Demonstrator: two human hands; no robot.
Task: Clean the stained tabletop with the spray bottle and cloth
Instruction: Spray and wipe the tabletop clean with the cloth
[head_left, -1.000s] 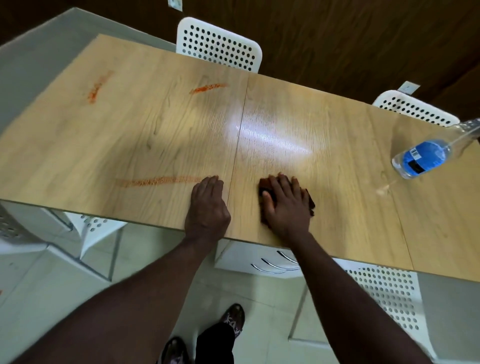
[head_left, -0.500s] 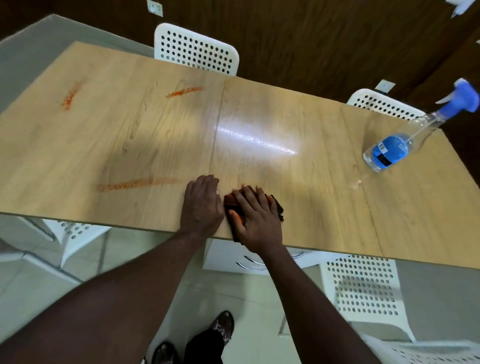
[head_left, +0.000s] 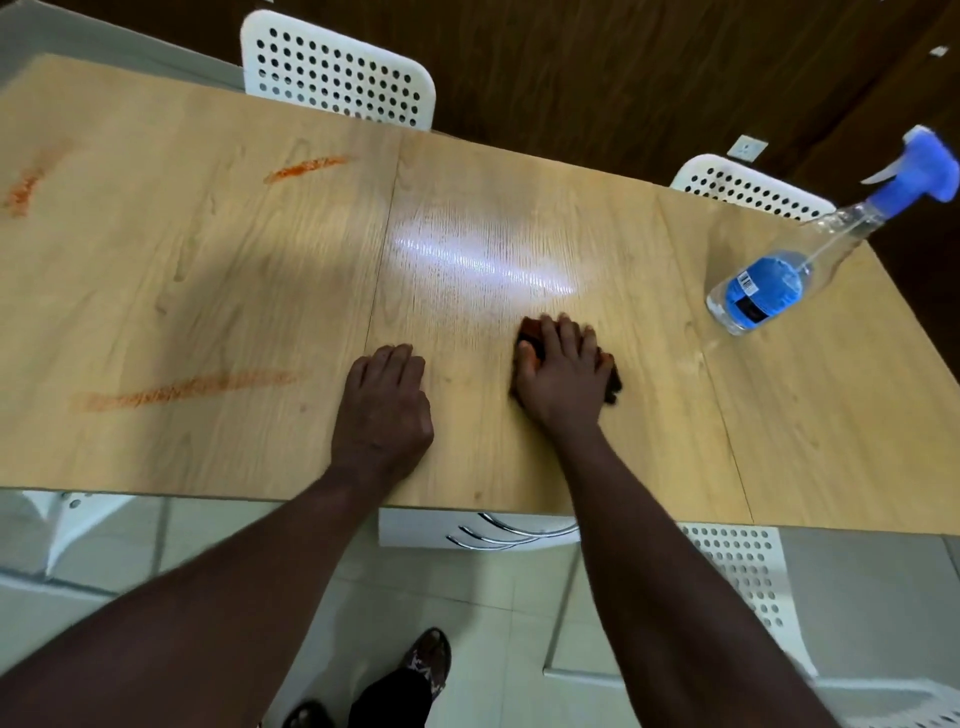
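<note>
Two hands are laid on the tabletop (head_left: 519, 208): the left hand (head_left: 384, 405) is rested with relaxed fingers, nothing held; the right hand (head_left: 563, 379) is pressed, fingers straight, onto the dark cloth (head_left: 613, 382). The spray bottle (head_left: 763, 291) is stood well to the right. Orange stains (head_left: 192, 387) are seen at left.

There were one table (head_left: 493, 457), three orange stains (head_left: 187, 387), one spray bottle (head_left: 763, 291), one dark cloth (head_left: 612, 378), one left hand (head_left: 384, 410), one right hand (head_left: 563, 379) and two white chairs (head_left: 337, 67) beyond the far edge.
</note>
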